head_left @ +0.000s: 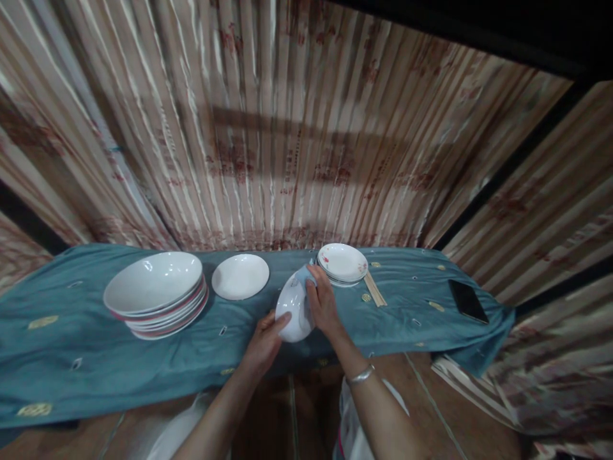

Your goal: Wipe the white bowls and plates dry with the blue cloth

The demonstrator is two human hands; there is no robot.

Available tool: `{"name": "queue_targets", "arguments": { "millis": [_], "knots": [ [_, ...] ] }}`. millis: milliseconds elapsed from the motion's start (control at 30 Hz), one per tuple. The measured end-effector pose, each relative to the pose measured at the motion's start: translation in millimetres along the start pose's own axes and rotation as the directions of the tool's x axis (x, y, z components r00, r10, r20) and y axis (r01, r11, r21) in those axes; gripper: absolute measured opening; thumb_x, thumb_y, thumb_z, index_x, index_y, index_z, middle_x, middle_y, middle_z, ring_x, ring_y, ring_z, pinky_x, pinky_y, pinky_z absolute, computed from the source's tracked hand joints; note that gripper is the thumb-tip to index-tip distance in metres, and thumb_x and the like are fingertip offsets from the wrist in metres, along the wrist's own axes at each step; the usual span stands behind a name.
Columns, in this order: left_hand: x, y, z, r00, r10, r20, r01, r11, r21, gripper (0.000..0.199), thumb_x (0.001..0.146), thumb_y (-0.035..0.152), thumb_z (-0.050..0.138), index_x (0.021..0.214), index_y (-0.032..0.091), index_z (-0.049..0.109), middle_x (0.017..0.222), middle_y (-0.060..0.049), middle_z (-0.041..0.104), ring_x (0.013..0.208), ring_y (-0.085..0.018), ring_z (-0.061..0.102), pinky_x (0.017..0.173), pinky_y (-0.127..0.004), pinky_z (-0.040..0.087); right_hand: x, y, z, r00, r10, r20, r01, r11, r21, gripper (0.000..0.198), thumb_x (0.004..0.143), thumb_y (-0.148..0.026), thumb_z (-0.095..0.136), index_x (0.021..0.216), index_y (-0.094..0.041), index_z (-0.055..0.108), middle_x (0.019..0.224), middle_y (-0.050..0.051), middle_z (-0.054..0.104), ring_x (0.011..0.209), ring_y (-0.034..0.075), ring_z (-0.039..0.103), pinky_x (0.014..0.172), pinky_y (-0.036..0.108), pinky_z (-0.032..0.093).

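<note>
A white dish, a plate or shallow bowl, is held tilted on edge above the front of the table. My left hand grips its lower left rim, thumb lying on the white surface. On the other side, my right hand presses a pale blue cloth against the dish near its upper right edge. A silver bracelet circles my right wrist. Just beyond that hand stands a short stack of small plates with red flowers, with wooden chopsticks lying beside it.
A tall stack of large white bowls stands at the left. A white plate lies flat to its right. At the table's right end rests a dark flat object. A teal cloth covers the table, and a patterned curtain hangs behind.
</note>
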State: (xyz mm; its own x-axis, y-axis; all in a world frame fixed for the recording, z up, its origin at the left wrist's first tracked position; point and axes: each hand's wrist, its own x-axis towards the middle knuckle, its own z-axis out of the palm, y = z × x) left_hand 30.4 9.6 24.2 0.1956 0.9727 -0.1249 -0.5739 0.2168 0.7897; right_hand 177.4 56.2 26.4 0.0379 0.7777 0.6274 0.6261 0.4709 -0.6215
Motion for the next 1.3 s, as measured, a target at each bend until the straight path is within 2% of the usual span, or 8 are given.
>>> {"name": "queue_targets", "arguments": {
  "millis": [233, 467, 700, 900, 1167, 1300],
  "knots": [
    [4, 4, -4, 0.998, -0.055, -0.034, 0.051, 0.992, -0.117, 0.037, 0.065, 0.029, 0.081, 0.096, 0.01, 0.074, 0.093, -0.013, 0.075, 0.1, -0.029, 0.067, 0.091, -0.038, 0.049, -2, 31, 16, 0.976, 0.216, 0.004, -0.214, 0.962, 0.169, 0.055, 0.096, -0.051, 0.029, 0.13, -0.013, 0.052, 0.136, 0.017, 0.053, 0.13, 0.024, 0.046, 0.112, 0.048, 0.032],
    [9, 7, -9, 0.986, -0.12, -0.115, 0.095, 0.974, -0.205, 0.043, 0.075, 0.024, 0.073, 0.115, 0.009, 0.066, 0.101, -0.013, 0.074, 0.105, -0.028, 0.066, 0.092, -0.038, 0.051, -12, 52, 30, 0.913, 0.401, 0.067, -0.407, 0.897, 0.172, 0.061, 0.091, -0.059, 0.031, 0.129, -0.016, 0.054, 0.137, 0.015, 0.054, 0.129, 0.025, 0.048, 0.111, 0.048, 0.034],
    [14, 1, -9, 0.97, -0.198, -0.142, 0.155, 0.951, -0.268, 0.046, 0.086, 0.024, 0.061, 0.129, 0.008, 0.055, 0.099, -0.014, 0.075, 0.102, -0.028, 0.068, 0.09, -0.039, 0.053, -17, 56, 25, 0.901, 0.427, 0.08, -0.435, 0.889, 0.144, 0.057, 0.091, -0.052, 0.034, 0.126, -0.014, 0.055, 0.133, 0.016, 0.057, 0.126, 0.026, 0.051, 0.108, 0.047, 0.037],
    [18, -3, -4, 0.954, -0.26, -0.151, 0.205, 0.929, -0.31, 0.052, 0.091, 0.026, 0.052, 0.14, 0.009, 0.044, 0.107, -0.014, 0.073, 0.106, -0.027, 0.066, 0.093, -0.039, 0.051, -26, 58, 18, 0.907, 0.414, 0.072, -0.419, 0.902, 0.099, 0.058, 0.089, -0.049, 0.037, 0.13, -0.01, 0.052, 0.134, 0.019, 0.055, 0.127, 0.027, 0.049, 0.11, 0.048, 0.033],
    [26, -14, -5, 0.953, -0.284, -0.105, 0.226, 0.899, -0.375, 0.055, 0.095, 0.027, 0.044, 0.146, 0.009, 0.035, 0.109, -0.014, 0.072, 0.108, -0.026, 0.065, 0.097, -0.039, 0.049, -46, 59, 8, 0.885, 0.443, 0.144, -0.45, 0.893, 0.019, 0.059, 0.088, -0.049, 0.039, 0.133, -0.012, 0.05, 0.139, 0.018, 0.05, 0.132, 0.028, 0.043, 0.113, 0.048, 0.03],
    [30, -18, -8, 0.957, -0.278, -0.079, 0.223, 0.884, -0.411, 0.052, 0.096, 0.027, 0.04, 0.146, 0.012, 0.036, 0.107, -0.012, 0.073, 0.104, -0.024, 0.066, 0.096, -0.039, 0.049, -59, 53, 4, 0.884, 0.435, 0.173, -0.439, 0.898, -0.013, 0.061, 0.089, -0.049, 0.039, 0.138, -0.013, 0.045, 0.145, 0.016, 0.044, 0.138, 0.027, 0.035, 0.114, 0.047, 0.028]
  ]
}}
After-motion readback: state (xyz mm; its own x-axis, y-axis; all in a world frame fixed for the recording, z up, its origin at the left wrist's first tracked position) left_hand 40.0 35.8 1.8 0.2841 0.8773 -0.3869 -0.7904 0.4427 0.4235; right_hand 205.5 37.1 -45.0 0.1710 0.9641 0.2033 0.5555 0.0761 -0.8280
